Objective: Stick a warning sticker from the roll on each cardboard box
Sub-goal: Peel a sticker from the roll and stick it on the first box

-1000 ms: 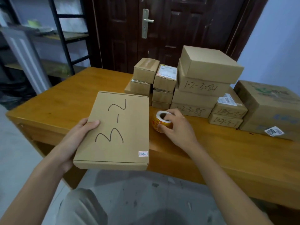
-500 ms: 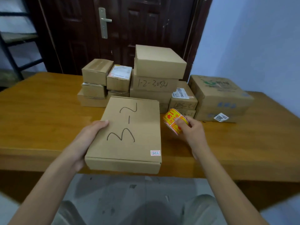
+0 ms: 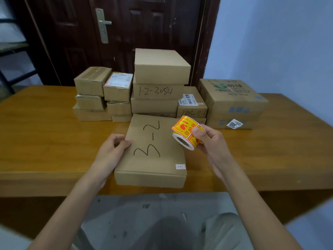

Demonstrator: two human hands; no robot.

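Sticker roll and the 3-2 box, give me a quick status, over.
Right hand grips sticker roll, lifted over the 3-2 box. Left hand holds the box's left edge. No warning sticker on it yet. Nothing in the way.

Soft, even daylight fills the room, brightest on the pale blue wall [image 3: 281, 42] and dimmest on the dark door [image 3: 144, 24], where panel detail sinks into shadow. The tabletop [image 3: 45, 123] carries a mild sheen without hard glare. Shadows beside the boxes [image 3: 162, 69] are faint and diffuse. The wide lens bows the tabletop's near edge and stretches the forearms toward the corners; everything looks slightly soft
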